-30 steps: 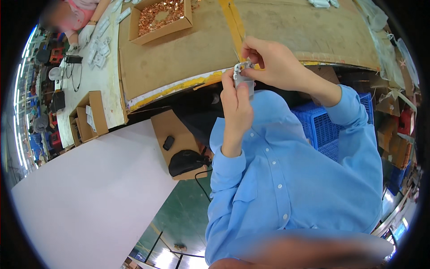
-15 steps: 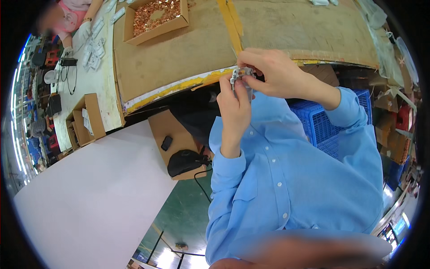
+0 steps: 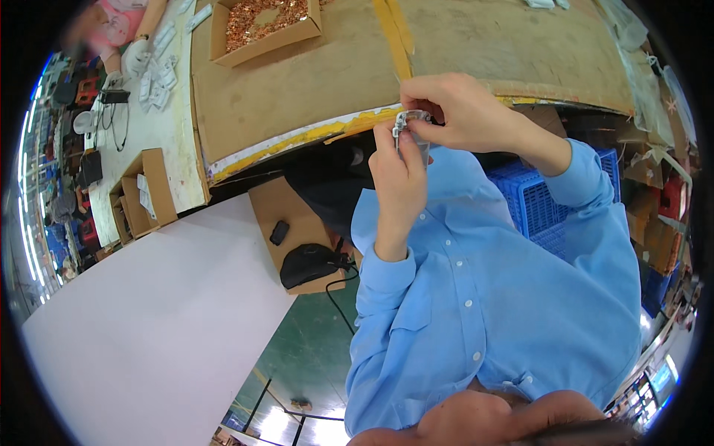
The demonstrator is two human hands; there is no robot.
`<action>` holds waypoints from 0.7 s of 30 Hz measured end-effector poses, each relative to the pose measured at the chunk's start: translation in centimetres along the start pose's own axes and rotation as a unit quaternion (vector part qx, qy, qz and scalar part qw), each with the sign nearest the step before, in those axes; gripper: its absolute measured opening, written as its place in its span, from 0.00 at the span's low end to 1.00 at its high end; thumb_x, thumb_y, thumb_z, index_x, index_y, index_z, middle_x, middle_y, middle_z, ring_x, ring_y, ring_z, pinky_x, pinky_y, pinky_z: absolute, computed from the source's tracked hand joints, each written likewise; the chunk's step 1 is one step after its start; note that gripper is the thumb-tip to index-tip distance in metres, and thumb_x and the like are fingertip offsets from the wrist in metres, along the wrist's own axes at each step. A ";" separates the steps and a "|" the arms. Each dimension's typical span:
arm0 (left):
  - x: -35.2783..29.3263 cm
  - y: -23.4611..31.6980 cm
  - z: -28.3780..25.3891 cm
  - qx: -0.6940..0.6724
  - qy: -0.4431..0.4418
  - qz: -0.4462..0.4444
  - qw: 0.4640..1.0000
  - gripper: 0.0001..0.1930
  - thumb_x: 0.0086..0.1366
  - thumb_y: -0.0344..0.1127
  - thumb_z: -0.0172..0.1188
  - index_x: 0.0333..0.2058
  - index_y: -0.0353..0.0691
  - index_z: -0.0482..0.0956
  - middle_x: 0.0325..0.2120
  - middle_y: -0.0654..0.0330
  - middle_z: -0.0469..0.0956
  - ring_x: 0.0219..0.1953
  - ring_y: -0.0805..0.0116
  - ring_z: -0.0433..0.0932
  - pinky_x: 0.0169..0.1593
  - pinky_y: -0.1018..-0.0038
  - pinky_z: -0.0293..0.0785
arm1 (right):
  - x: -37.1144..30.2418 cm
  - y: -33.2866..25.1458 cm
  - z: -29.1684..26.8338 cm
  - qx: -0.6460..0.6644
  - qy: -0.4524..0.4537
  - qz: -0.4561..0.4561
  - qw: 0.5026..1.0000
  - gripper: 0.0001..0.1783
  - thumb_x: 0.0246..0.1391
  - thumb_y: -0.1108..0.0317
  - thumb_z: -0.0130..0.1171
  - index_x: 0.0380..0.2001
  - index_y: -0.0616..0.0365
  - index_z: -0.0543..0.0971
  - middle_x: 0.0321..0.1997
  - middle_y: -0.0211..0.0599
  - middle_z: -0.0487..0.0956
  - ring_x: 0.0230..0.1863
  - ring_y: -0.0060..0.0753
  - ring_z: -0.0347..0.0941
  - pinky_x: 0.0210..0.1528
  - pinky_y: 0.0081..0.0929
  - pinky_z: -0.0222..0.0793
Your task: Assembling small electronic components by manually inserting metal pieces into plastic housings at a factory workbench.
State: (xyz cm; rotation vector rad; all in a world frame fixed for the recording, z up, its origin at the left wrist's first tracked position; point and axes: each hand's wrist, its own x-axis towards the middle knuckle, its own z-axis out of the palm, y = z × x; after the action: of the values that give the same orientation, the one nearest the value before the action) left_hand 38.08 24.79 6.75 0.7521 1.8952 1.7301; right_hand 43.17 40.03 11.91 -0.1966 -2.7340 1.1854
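Close to the table's front edge, a small grey-white plastic housing (image 3: 405, 119) with a see-through look is held up between my two hands. My left hand (image 3: 399, 178) grips it from below and the left, thumb and fingers pressed to its sides. From the right, my right hand (image 3: 465, 111) is closed at its upper side, thumb and fingertips on it. Whether a smaller piece is pinched in the right fingertips is hidden.
A carton (image 3: 275, 44) of small copper-coloured pieces sits on the brown-topped table (image 3: 312, 89). At upper left, a co-worker's gloved hand (image 3: 135, 58) is beside several white parts (image 3: 158, 82). A blue crate (image 3: 524, 197) stands under the table; a white panel (image 3: 163, 297) lies left.
Both hands and the housing appear slightly farther right as the view shifts a little. The grip stays nearly the same, with the housing turned slightly.
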 end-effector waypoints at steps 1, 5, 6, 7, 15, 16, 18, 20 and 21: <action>-0.1 0.2 0.1 0.005 0.000 -0.007 1.000 0.10 0.73 0.36 0.45 0.41 0.33 0.68 0.23 0.57 0.78 0.21 0.73 0.79 0.23 0.78 0.71 | 0.0 0.0 -0.1 -0.012 -0.002 -0.005 1.000 0.08 0.46 0.71 0.60 0.28 0.59 0.71 0.19 0.38 0.71 0.21 0.38 0.69 0.24 0.32 0.64; -0.4 -0.1 0.2 -0.004 0.005 -0.014 1.000 0.11 0.73 0.36 0.45 0.40 0.33 0.68 0.23 0.57 0.78 0.21 0.73 0.78 0.24 0.79 0.71 | -0.1 -0.2 0.1 -0.034 -0.017 0.008 0.999 0.07 0.46 0.71 0.59 0.28 0.59 0.72 0.20 0.38 0.72 0.21 0.39 0.69 0.24 0.33 0.64; -0.2 -0.3 0.1 -0.015 0.010 -0.009 1.000 0.11 0.73 0.37 0.45 0.41 0.34 0.68 0.23 0.57 0.78 0.21 0.73 0.78 0.24 0.79 0.71 | -0.1 -0.2 0.3 -0.027 -0.005 -0.002 1.000 0.08 0.46 0.71 0.59 0.28 0.59 0.71 0.21 0.39 0.72 0.22 0.40 0.70 0.25 0.33 0.64; -0.2 -0.4 0.0 -0.025 0.014 -0.005 1.000 0.11 0.73 0.37 0.46 0.41 0.34 0.69 0.24 0.57 0.78 0.21 0.74 0.78 0.24 0.79 0.71 | -0.1 -0.2 0.4 -0.020 0.007 -0.011 1.000 0.08 0.46 0.71 0.59 0.29 0.59 0.71 0.22 0.39 0.73 0.23 0.40 0.70 0.25 0.34 0.64; -0.2 -0.1 -0.2 -0.008 -0.012 -0.014 1.000 0.10 0.70 0.35 0.48 0.42 0.33 0.70 0.25 0.57 0.79 0.22 0.74 0.78 0.25 0.79 0.71 | -0.4 -0.1 -0.2 -0.033 -0.030 0.012 0.999 0.10 0.46 0.68 0.59 0.31 0.57 0.71 0.24 0.40 0.75 0.27 0.45 0.72 0.28 0.38 0.65; -0.1 -0.1 -0.2 0.000 -0.013 -0.018 1.000 0.10 0.70 0.35 0.48 0.43 0.33 0.70 0.25 0.57 0.79 0.22 0.73 0.78 0.25 0.78 0.71 | -0.4 -0.1 -0.3 -0.027 -0.037 0.020 0.999 0.10 0.45 0.70 0.60 0.30 0.59 0.71 0.23 0.39 0.74 0.25 0.42 0.71 0.27 0.35 0.65; 0.1 -0.2 -0.1 0.006 -0.015 -0.010 1.000 0.10 0.70 0.35 0.48 0.43 0.33 0.70 0.25 0.57 0.79 0.23 0.73 0.78 0.25 0.78 0.71 | -0.2 0.3 -0.5 -0.029 -0.030 0.013 0.999 0.10 0.45 0.69 0.60 0.30 0.58 0.71 0.23 0.39 0.74 0.25 0.43 0.71 0.27 0.36 0.65; 0.0 -0.4 -0.1 0.007 -0.018 -0.002 1.000 0.10 0.70 0.35 0.48 0.43 0.33 0.70 0.25 0.57 0.79 0.23 0.73 0.78 0.26 0.78 0.72 | -0.3 0.5 -0.2 -0.030 -0.030 0.006 0.999 0.10 0.46 0.69 0.60 0.30 0.58 0.71 0.23 0.40 0.74 0.25 0.44 0.72 0.27 0.37 0.64; -0.1 -0.5 0.0 0.010 -0.018 -0.010 1.000 0.10 0.70 0.34 0.49 0.43 0.33 0.70 0.25 0.57 0.79 0.23 0.73 0.79 0.26 0.78 0.72 | -0.4 0.6 -0.1 -0.033 -0.033 0.009 0.999 0.10 0.46 0.68 0.60 0.30 0.57 0.71 0.23 0.40 0.74 0.26 0.44 0.72 0.27 0.37 0.64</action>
State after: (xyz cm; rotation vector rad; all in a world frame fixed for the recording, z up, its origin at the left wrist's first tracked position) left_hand 38.05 24.70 6.28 0.7646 1.8931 1.6767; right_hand 43.57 40.45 11.46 -0.1932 -2.8363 1.1272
